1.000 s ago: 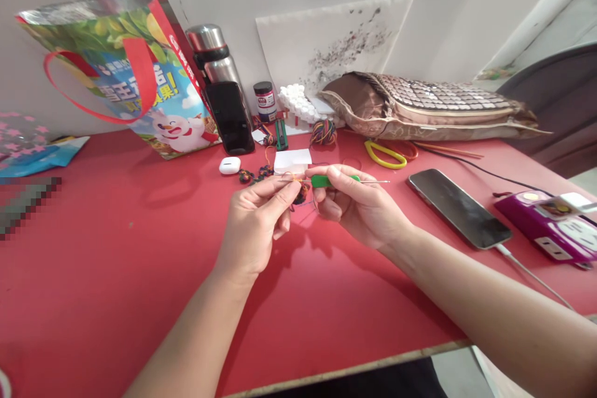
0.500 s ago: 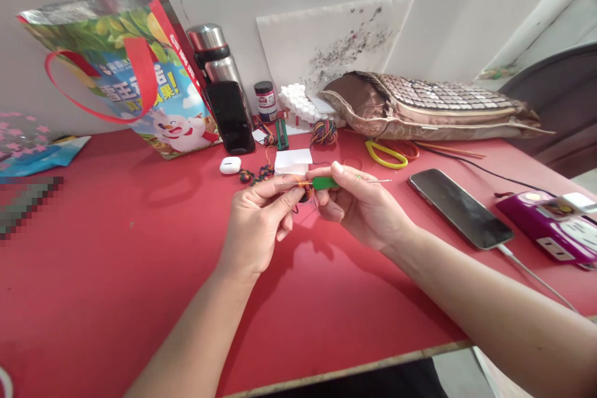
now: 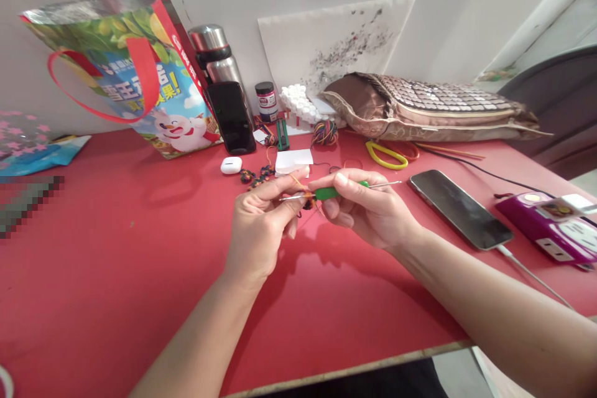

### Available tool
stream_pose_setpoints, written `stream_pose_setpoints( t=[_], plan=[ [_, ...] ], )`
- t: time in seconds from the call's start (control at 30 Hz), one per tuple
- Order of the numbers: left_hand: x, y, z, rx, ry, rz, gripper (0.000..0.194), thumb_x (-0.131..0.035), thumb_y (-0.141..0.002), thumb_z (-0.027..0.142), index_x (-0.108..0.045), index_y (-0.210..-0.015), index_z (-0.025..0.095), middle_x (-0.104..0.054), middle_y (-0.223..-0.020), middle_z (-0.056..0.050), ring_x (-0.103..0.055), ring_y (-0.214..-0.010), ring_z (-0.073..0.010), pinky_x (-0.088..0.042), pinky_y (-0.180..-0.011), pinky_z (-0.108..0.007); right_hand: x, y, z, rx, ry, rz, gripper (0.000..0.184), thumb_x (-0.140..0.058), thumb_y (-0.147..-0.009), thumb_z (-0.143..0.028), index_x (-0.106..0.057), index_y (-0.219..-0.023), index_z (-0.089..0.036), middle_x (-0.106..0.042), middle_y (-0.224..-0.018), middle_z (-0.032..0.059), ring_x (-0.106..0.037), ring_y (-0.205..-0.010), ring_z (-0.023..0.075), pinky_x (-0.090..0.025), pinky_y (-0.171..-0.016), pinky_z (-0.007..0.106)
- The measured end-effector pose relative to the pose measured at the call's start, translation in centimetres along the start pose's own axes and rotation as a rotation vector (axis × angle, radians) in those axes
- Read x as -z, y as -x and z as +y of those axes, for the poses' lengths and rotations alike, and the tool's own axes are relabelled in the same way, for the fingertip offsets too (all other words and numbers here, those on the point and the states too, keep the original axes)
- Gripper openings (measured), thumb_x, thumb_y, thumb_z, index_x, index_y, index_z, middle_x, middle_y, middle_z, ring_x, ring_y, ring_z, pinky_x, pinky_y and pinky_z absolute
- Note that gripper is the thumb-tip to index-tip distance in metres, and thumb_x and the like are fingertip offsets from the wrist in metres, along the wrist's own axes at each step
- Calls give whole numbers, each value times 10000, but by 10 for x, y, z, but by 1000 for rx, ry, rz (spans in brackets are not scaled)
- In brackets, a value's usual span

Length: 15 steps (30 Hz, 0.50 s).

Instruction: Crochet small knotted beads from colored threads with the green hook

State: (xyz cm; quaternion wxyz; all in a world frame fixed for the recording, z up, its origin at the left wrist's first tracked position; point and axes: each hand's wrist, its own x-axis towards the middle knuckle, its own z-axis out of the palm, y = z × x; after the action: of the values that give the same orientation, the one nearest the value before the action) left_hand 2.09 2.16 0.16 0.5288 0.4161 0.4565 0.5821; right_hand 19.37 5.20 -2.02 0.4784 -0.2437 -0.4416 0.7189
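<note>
My right hand [image 3: 366, 202] is closed around the green handle of a crochet hook [image 3: 329, 191], whose metal ends stick out on both sides. A small piece of multicoloured crochet work [image 3: 308, 200], orange and dark, is pinched between thumb and fingers of my left hand [image 3: 265, 217]. The hook's left shaft runs through the work and over the left thumb. An orange strand of yarn rises toward the left forefinger. Much of the work is hidden by my fingers. Behind my left hand lies a dark multicoloured crocheted strip [image 3: 258, 175].
Around my hands on the red table [image 3: 153, 273] are a white earphone case [image 3: 231, 165], a yarn ball [image 3: 325, 132], yellow-handled scissors [image 3: 386, 155], a charging phone [image 3: 459, 208] and a purple power strip [image 3: 553, 227]. A shopping bag [image 3: 121, 84], flask [image 3: 221, 62] and upright phone [image 3: 232, 117] stand behind.
The hook has tilted, its left end now lower and over my left thumb. My left forefinger has lifted with an orange strand, and both hands have shifted slightly right.
</note>
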Motion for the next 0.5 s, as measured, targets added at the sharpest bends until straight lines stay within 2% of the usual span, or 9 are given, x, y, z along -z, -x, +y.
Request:
stream_pose_setpoints(
  t=[0.13, 0.3, 0.4, 0.5],
  plan=[
    [-4, 0, 2, 89, 90, 2, 150, -838, -690, 141, -875, -796, 241, -717, -670, 16, -467, -426, -50, -297, -408, -214, -2, 0, 2, 79, 30, 70, 311, -865, -874, -507, -886, -974, -214, -683, -677, 10, -465, -513, 100, -409, -539, 302],
    [-3, -1, 4, 217, 179, 16, 218, -855, -650, 144, -884, -847, 232, -732, -726, 3, -490, -416, -47, -212, -385, -199, -7, -3, 7, 46, -34, 109, 309, -916, -819, -484, -889, -965, -214, -682, -691, 8, -474, -532, 89, -414, -545, 283],
    [-1, -2, 3, 221, 179, 47, 234, -869, -640, 145, -893, -858, 229, -746, -754, -1, -426, -392, -13, -197, -376, -190, -8, -2, 9, 43, -57, 120, 282, -900, -851, -468, -895, -985, -221, -678, -702, 5, -474, -540, 80, -388, -539, 264],
    [-1, -2, 5, 184, 192, 88, 264, -866, -610, 113, -896, -846, 225, -712, -708, 16, -352, -392, 2, -177, -367, -186, -6, 0, 8, 34, -12, 65, 278, -902, -851, -468, -903, -980, -222, -689, -699, 13, -484, -546, 91, -407, -550, 281]
  ],
)
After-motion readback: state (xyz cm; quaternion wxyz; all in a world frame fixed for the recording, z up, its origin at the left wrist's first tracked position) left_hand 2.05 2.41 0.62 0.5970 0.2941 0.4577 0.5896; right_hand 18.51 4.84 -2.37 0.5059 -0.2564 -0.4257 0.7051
